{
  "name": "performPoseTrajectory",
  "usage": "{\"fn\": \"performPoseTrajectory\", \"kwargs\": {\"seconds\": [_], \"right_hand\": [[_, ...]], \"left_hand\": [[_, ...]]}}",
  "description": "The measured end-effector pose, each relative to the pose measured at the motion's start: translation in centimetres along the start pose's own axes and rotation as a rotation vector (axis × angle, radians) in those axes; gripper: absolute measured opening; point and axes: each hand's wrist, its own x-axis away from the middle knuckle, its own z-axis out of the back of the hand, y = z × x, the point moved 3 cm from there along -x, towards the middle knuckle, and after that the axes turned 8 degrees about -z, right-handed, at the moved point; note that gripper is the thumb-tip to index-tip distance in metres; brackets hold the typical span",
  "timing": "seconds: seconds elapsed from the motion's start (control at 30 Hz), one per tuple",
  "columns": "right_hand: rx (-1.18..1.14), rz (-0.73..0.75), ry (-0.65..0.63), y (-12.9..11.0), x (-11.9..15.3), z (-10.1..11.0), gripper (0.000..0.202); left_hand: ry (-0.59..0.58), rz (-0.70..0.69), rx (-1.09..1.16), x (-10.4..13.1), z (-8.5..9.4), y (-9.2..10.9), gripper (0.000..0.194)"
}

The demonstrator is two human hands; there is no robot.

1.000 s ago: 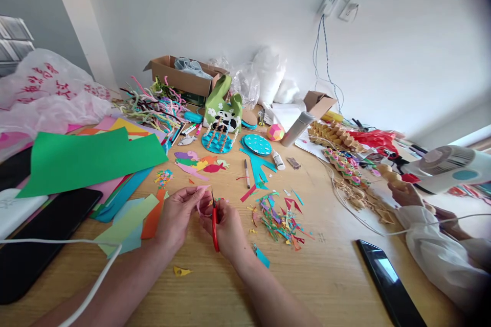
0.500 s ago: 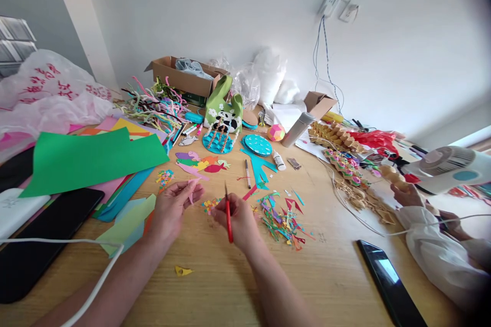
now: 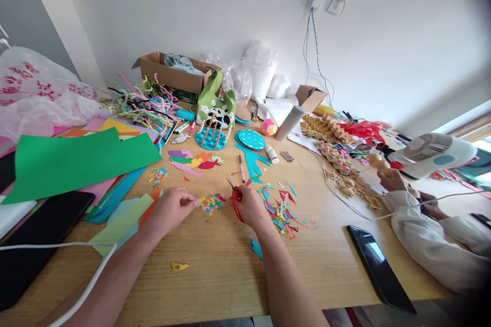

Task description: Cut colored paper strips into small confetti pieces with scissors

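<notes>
My right hand [image 3: 251, 207] is closed around red-handled scissors [image 3: 236, 206], whose slightly parted blades point away and to the left. My left hand [image 3: 174, 212] is pinched at the left edge of a pile of small coloured paper dots [image 3: 213, 203]; whatever lies between its fingertips is too small to make out. To the right of the scissors are curly paper scraps [image 3: 282, 209]. Beyond my hands lie several cut paper fish [image 3: 209, 164] and a pen [image 3: 241, 168]. A second patch of dots [image 3: 158, 177] sits behind my left hand.
Coloured paper sheets [image 3: 80, 163] and a black slab [image 3: 49, 230] fill the left side. A phone [image 3: 378, 265] lies front right. At the right, another person's hand [image 3: 393, 180] is near a white fan-like device [image 3: 433, 156]. A grey bottle [image 3: 290, 122] and a cardboard box [image 3: 172, 74] stand behind.
My left hand has moved to the dots, and the pink paper it held no longer shows. The scissors have tipped left and their blades have parted. The view has shifted slightly right.
</notes>
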Motion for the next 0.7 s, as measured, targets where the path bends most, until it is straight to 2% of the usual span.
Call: {"fn": "performPoseTrajectory", "kwargs": {"seconds": [0.33, 0.5, 0.7], "right_hand": [[0.178, -0.044, 0.073, 0.3, 0.1, 0.5, 0.021], [0.200, -0.067, 0.106, 0.5, 0.1, 1.0, 0.024], [0.198, -0.083, 0.179, 1.1, 0.1, 1.4, 0.021]], "left_hand": [[0.000, 0.062, 0.084, 0.1, 0.3, -0.4, 0.026], [-0.063, 0.129, 0.185, 0.0, 0.0, -0.3, 0.030], [0.006, 0.168, 0.166, -0.1, 0.3, -0.8, 0.027]]}}
